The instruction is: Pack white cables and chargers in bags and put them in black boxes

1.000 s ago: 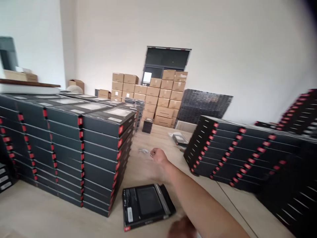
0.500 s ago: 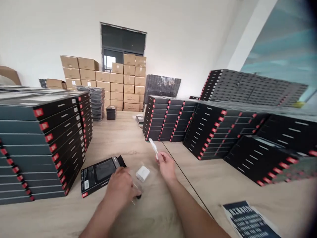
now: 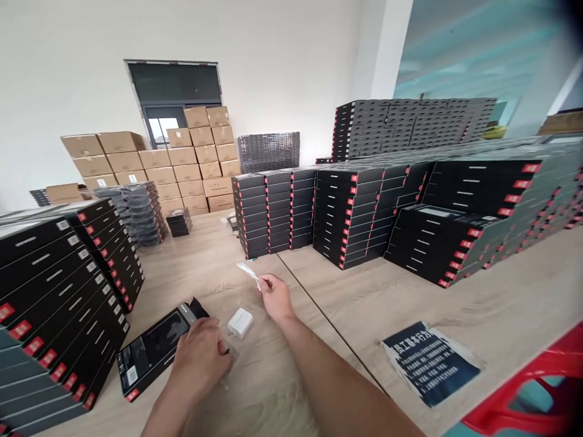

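Observation:
My right hand (image 3: 274, 295) pinches a small clear plastic packet (image 3: 248, 272) and holds it above the wooden table (image 3: 346, 291). My left hand (image 3: 200, 358) rests curled on the table beside a white charger block (image 3: 240, 322), its fingers around something small and dark that I cannot make out. A flat black box with a red tab (image 3: 157, 349) lies open-ended just left of that hand.
Tall stacks of black boxes with red tabs stand at the left (image 3: 59, 291) and across the right (image 3: 410, 206). Brown cartons (image 3: 182, 164) are piled by the far wall. A dark printed sheet (image 3: 430, 361) lies near the front right, by a red stool (image 3: 542, 394).
The view has swung to the right. My right hand drew back from its far reach with the clear packet, and my left hand came onto the table next to the white charger.

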The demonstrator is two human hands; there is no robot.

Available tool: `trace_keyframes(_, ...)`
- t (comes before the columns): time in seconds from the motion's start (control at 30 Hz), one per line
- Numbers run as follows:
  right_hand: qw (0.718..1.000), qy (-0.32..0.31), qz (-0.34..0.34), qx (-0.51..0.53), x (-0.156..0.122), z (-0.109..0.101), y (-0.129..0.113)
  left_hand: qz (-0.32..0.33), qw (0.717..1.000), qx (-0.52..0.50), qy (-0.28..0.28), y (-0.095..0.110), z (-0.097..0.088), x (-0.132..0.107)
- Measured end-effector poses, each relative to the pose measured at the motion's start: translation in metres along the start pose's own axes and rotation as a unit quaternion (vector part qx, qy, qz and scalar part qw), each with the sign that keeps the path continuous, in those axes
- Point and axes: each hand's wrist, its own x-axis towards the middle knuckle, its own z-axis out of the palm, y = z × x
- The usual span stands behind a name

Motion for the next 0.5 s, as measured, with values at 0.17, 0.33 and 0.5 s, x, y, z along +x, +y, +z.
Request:
trace_keyframes(0.17,1.000,0.004,-0.014,-0.014,0.001,0.001,0.001,0.021,0.997,-0.069,-0.042,-0.008,-0.004,-0.006)
trace_keyframes(0.33,0.999,-0.003,-0.049,-0.021,0.001,-0.002,-0.018,0.074,0.977,-0.202,-0.009,-0.019,-0.011,-0.006)
trace_keyframes(0.5,0.983,-0.116,-0.139,-0.041,-0.015,-0.007,-0.069,0.034,0.918,-0.324,0.225,-0.026,-0.020,0.000)
